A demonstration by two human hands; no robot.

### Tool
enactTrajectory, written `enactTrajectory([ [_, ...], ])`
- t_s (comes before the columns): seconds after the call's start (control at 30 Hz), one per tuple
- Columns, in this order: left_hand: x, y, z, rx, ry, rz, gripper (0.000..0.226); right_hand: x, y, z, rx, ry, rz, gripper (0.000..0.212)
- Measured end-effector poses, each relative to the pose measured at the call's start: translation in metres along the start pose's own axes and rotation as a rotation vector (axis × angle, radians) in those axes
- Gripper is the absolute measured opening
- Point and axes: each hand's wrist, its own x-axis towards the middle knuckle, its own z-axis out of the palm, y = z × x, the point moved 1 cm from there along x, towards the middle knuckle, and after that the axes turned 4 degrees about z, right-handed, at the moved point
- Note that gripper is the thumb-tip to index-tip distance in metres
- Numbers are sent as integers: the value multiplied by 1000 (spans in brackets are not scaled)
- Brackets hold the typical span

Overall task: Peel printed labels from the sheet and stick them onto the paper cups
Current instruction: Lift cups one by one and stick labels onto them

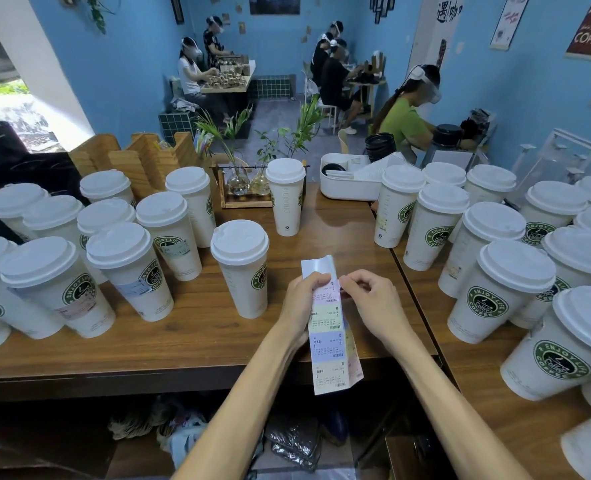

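Note:
A long label sheet (332,344) with pink, yellow, purple and cream printed labels hangs over the table's front edge. My left hand (302,303) grips its upper left side. My right hand (373,299) pinches the right edge of the top pink label (328,292). Above the hands the bare white backing (316,266) curls up. A white lidded paper cup (242,268) with a green logo stands just left of my hands, no label visible on it. Cups at the left (131,271) carry stuck labels.
Several lidded cups crowd the left side of the wooden table (190,341) and the right table (516,237). One cup (285,195) stands behind, beside a small plant stand (245,188). A white tray (349,181) sits farther back. Several people sit at tables beyond.

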Motion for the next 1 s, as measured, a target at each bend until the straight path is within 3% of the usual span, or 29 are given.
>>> enactTrajectory([
  [0.27,2,-3,-1,-19,-28,-12,17,0,0,1,-54,24,23,21],
  [0.43,7,-6,-4,-1,51,-30,25,8,9,-7,-27,82,72,22],
  [0.57,10,-14,-11,190,154,41,19,13,13,-23,-25,143,84,22],
  [0.77,18,-31,-15,778,274,278,13,21,20,-44,12,254,137,21],
  [1.0,44,-33,10,1052,339,354,51,23,22,-45,-5,248,129,20],
])
